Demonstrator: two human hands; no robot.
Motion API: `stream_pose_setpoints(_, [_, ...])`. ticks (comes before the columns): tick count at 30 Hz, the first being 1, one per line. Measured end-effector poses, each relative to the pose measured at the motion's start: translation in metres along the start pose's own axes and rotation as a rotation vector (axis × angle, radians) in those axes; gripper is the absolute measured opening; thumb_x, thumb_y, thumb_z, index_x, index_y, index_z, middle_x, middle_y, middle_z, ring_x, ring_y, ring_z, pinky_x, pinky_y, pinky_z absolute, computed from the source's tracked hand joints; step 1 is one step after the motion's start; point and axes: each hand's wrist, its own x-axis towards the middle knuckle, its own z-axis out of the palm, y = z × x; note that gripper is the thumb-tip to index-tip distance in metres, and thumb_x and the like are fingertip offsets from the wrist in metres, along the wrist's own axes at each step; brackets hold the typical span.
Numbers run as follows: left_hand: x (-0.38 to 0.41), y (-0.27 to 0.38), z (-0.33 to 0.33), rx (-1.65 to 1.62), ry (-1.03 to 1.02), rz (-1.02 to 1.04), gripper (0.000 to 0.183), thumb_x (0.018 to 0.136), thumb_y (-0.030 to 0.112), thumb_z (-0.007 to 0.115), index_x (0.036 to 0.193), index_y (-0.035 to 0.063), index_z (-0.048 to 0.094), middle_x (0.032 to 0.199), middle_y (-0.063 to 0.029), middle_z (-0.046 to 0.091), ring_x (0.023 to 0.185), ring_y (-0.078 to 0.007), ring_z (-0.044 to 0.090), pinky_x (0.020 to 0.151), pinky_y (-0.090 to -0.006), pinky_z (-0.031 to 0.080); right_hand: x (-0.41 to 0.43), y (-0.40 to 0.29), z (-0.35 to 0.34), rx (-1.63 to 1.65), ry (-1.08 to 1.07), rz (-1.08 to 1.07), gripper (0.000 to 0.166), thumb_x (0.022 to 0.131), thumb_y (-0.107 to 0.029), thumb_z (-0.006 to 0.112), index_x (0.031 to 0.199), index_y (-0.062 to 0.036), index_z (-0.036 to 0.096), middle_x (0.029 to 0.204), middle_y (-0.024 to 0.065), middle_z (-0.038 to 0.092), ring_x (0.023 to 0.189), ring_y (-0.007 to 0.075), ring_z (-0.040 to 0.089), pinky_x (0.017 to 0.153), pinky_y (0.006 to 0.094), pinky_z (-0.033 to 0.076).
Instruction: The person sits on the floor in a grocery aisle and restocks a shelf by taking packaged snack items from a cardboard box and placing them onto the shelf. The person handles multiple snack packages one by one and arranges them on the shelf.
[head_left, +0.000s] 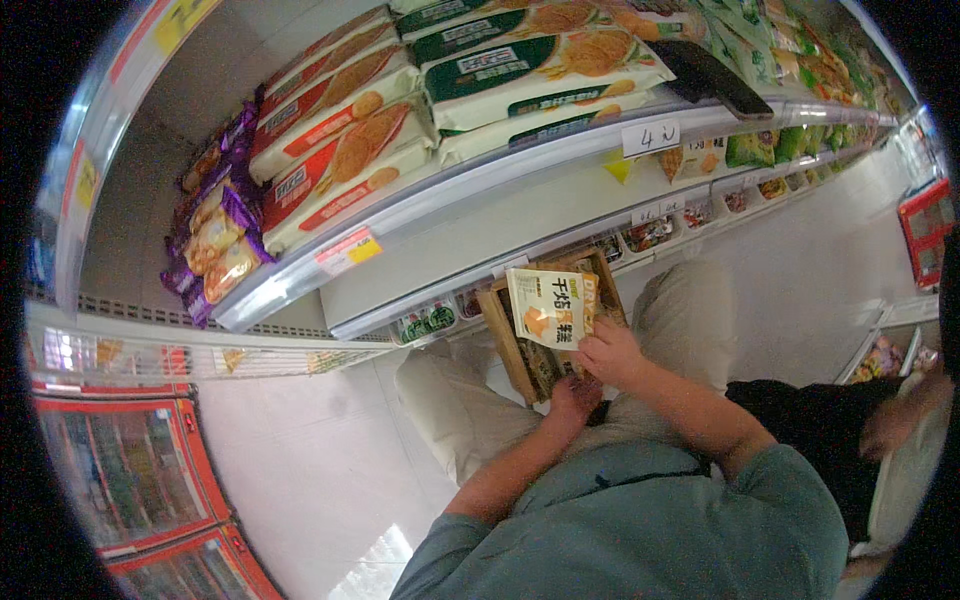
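Observation:
My right hand (609, 350) grips the lower right corner of a white and orange snack bag (546, 307), which bears printed writing and a picture of cake pieces. Below the bag, between my knees, is an open brown cardboard box (510, 346), with more packets partly visible inside. My left hand (576, 395) is at the near edge of the box, under the bag; its fingers are partly hidden, so whether it holds anything is unclear.
Shelves in front carry stacked red and green biscuit packs (510, 71), purple-wrapped packs (225, 240) and a black flat object (712, 79). Small trays (427, 321) line the bottom. Red-framed glass-door coolers (127, 472) stand left. Another person's arm (911, 412) is at right, near a red basket (926, 232).

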Motion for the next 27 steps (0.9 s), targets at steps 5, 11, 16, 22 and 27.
stream_pose_setpoints(5, [-0.022, 0.005, 0.019, 0.105, 0.118, 0.062, 0.033, 0.101, 0.029, 0.041, 0.123, 0.008, 0.054, 0.122, -0.015, 0.062, 0.102, -0.0287, 0.062, 0.079, -0.0447, 0.052, 0.008, -0.005, 0.022, -0.109, -0.106, -0.017, 0.012, 0.076, -0.021, 0.065, 0.081, -0.011, 0.06, 0.086, 0.0106, 0.06, 0.091, 0.034, 0.061, 0.075, 0.0464, 0.055])
stream_pose_setpoints(11, [-0.021, 0.01, 0.008, -0.06, -0.198, 0.074, 0.035, 0.102, 0.029, 0.044, 0.129, 0.009, 0.053, 0.123, -0.0129, 0.061, 0.109, -0.0314, 0.062, 0.092, -0.0489, 0.053, 0.016, -0.035, 0.013, -0.095, -0.204, -0.074, 0.013, 0.076, -0.016, 0.062, 0.087, -0.0094, 0.059, 0.093, 0.0113, 0.062, 0.09, 0.0333, 0.061, 0.071, 0.0448, 0.055])
stream_pose_setpoints(16, [-0.028, 0.009, 0.018, -0.035, -0.169, 0.086, 0.039, 0.101, 0.03, 0.048, 0.134, 0.0093, 0.05, 0.129, -0.0141, 0.057, 0.119, -0.0328, 0.057, 0.102, -0.0475, 0.048, 0.02, -0.044, 0.013, -0.027, -0.247, 0.036, 0.014, 0.081, -0.018, 0.063, 0.089, -0.0072, 0.06, 0.092, 0.0132, 0.064, 0.09, 0.0348, 0.062, 0.075, 0.0473, 0.055])
stream_pose_setpoints(22, [-0.057, 0.022, 0.038, 1.887, -0.137, 1.065, 0.047, 0.097, 0.027, 0.052, 0.139, 0.0071, 0.045, 0.138, -0.0176, 0.05, 0.13, -0.0321, 0.047, 0.11, -0.0449, 0.038, 0.034, -0.056, 0.0, 0.076, -0.259, 0.054, 0.024, 0.088, -0.023, 0.064, 0.105, -0.0059, 0.063, 0.093, 0.017, 0.068, 0.09, 0.0369, 0.064, 0.078, 0.0485, 0.054])
stream_pose_setpoints(27, [-0.018, 0.015, -0.004, 1.652, -0.237, 0.818, 0.046, 0.097, 0.021, 0.054, 0.14, 0.0064, 0.044, 0.138, -0.0152, 0.051, 0.126, -0.0304, 0.051, 0.104, -0.0436, 0.044, 0.044, -0.052, -0.002, 0.234, -0.21, 0.25, 0.061, 0.09, -0.025, 0.066, 0.145, -0.0099, 0.044, 0.089, 0.0191, 0.067, 0.078, 0.0391, 0.064, 0.069, 0.0479, 0.054])
